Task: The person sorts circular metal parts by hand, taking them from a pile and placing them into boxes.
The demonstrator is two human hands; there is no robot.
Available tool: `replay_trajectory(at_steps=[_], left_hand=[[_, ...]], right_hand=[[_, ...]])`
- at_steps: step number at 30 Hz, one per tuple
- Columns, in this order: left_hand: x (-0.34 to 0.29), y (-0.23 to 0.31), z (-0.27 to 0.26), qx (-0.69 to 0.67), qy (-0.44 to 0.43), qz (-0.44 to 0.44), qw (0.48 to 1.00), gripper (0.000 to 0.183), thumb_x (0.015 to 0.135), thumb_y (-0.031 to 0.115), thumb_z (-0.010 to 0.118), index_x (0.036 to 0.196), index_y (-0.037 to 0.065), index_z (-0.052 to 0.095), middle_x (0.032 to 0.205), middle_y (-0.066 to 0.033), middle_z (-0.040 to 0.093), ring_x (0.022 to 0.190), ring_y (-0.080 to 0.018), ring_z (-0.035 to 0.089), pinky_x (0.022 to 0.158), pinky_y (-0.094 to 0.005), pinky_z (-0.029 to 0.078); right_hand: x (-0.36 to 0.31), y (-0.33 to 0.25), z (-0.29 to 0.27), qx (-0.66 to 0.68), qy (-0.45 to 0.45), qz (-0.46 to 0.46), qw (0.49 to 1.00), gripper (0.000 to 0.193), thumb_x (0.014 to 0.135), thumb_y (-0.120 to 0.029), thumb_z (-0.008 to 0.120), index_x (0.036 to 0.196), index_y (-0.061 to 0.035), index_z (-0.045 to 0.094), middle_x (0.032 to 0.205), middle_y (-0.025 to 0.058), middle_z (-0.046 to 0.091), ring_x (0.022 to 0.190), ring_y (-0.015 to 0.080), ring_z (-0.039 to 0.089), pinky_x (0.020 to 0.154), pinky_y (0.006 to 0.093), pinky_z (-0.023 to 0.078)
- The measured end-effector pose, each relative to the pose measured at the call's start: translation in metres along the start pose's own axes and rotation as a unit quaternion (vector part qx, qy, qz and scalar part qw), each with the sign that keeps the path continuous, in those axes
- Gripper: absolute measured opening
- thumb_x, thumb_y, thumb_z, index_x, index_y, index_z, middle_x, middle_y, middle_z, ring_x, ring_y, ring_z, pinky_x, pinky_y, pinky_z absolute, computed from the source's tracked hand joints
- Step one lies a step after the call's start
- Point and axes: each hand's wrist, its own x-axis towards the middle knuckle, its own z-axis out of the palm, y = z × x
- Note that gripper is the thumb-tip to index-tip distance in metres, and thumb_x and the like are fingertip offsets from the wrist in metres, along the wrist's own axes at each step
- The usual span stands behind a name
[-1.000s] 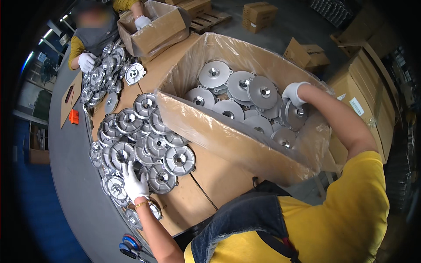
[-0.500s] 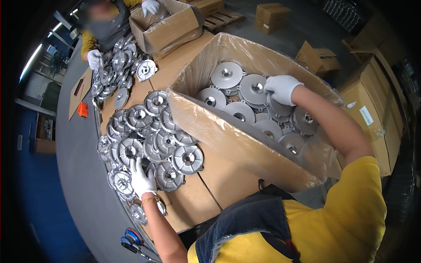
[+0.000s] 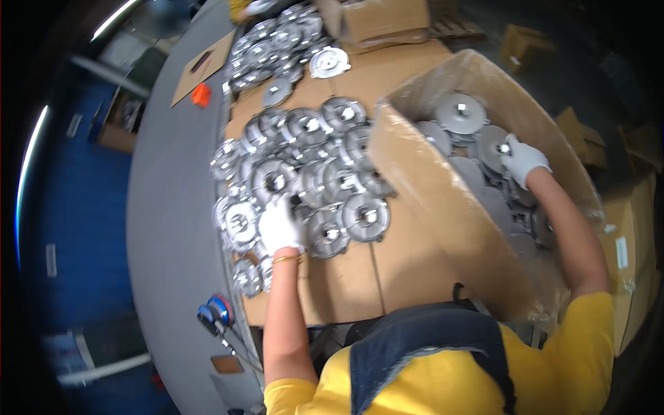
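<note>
My left hand [image 3: 281,225], in a white glove, is at the near side of a pile of round ribbed metal covers [image 3: 364,216]. Its fingers close on the near rim of one ribbed cover [image 3: 257,181], though motion blurs them. Inside the large lined carton [image 3: 443,200] on the right, my gloved right hand [image 3: 527,162] has curled fingers at the hub of a smooth-faced metal cover [image 3: 490,146]. More smooth-faced covers [image 3: 462,113] lie around it, flat side up; the carton wall and my forearm hide some.
A second heap of metal covers [image 3: 277,41] lies at the far end, near another person's yellow sleeve [image 3: 239,10] and a carton [image 3: 387,21]. An orange object [image 3: 200,95] and a blue-and-red round tool [image 3: 220,310] rest on the grey surface [image 3: 173,207] at left.
The view has turned, shifting the scene rightward and upward. My right hand has come down onto a cover in the carton. The ribbed cover at my left hand has shifted slightly toward me.
</note>
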Motion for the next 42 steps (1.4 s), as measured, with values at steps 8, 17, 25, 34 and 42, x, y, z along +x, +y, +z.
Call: replay_trajectory(at_steps=[8, 17, 25, 34, 42], left_hand=[[0.004, 0.009, -0.004, 0.081, -0.018, -0.024, 0.996, 0.033, 0.074, 0.02, 0.064, 0.105, 0.011, 0.057, 0.086, -0.0131, 0.06, 0.078, -0.0305, 0.061, 0.068, -0.0435, 0.044], [0.0, -0.005, -0.023, 0.157, -0.114, 0.033, 0.98, 0.014, 0.085, 0.012, 0.049, 0.094, 0.011, 0.06, 0.088, -0.0116, 0.062, 0.081, -0.0277, 0.062, 0.074, -0.0429, 0.043], [-0.041, -0.037, -0.049, 0.05, -0.018, 0.087, 0.995, 0.022, 0.078, 0.017, 0.056, 0.097, 0.013, 0.066, 0.094, -0.0149, 0.064, 0.092, -0.0339, 0.058, 0.091, -0.0496, 0.036], [-0.044, -0.075, -0.027, 0.122, 0.044, 0.098, 0.987, 0.008, 0.07, 0.008, 0.057, 0.074, 0.012, 0.063, 0.084, -0.0113, 0.063, 0.088, -0.0314, 0.057, 0.092, -0.048, 0.037], [-0.043, -0.057, -0.072, -0.081, 0.106, -0.022, 0.991, 0.013, 0.07, 0.018, 0.07, 0.078, 0.012, 0.062, 0.07, -0.0076, 0.06, 0.068, -0.0273, 0.059, 0.06, -0.0381, 0.048]], right_hand=[[-0.004, -0.016, 0.012, -0.094, 0.007, -0.013, 0.995, 0.081, 0.082, -0.038, 0.06, 0.145, -0.009, 0.02, 0.126, 0.0204, 0.053, 0.105, 0.0363, 0.059, 0.089, 0.043, 0.048], [0.006, 0.009, 0.011, 0.036, 0.019, -0.06, 0.997, 0.066, 0.081, -0.035, 0.058, 0.138, -0.0059, 0.039, 0.126, 0.018, 0.055, 0.114, 0.033, 0.054, 0.095, 0.038, 0.044], [-0.016, 0.0, -0.021, 0.394, 0.094, -0.237, 0.883, 0.038, 0.085, -0.016, 0.058, 0.121, -0.0025, 0.058, 0.115, 0.0139, 0.063, 0.107, 0.0218, 0.06, 0.092, 0.0285, 0.044], [-0.147, -0.078, -0.06, 0.352, 0.04, -0.39, 0.85, 0.029, 0.082, -0.011, 0.061, 0.11, -0.003, 0.065, 0.099, 0.0133, 0.066, 0.089, 0.0233, 0.064, 0.081, 0.0308, 0.049], [-0.172, -0.1, -0.045, 0.362, 0.004, -0.455, 0.813, 0.03, 0.082, -0.012, 0.062, 0.111, -0.0032, 0.065, 0.096, 0.0123, 0.068, 0.087, 0.0221, 0.065, 0.08, 0.0306, 0.05]])
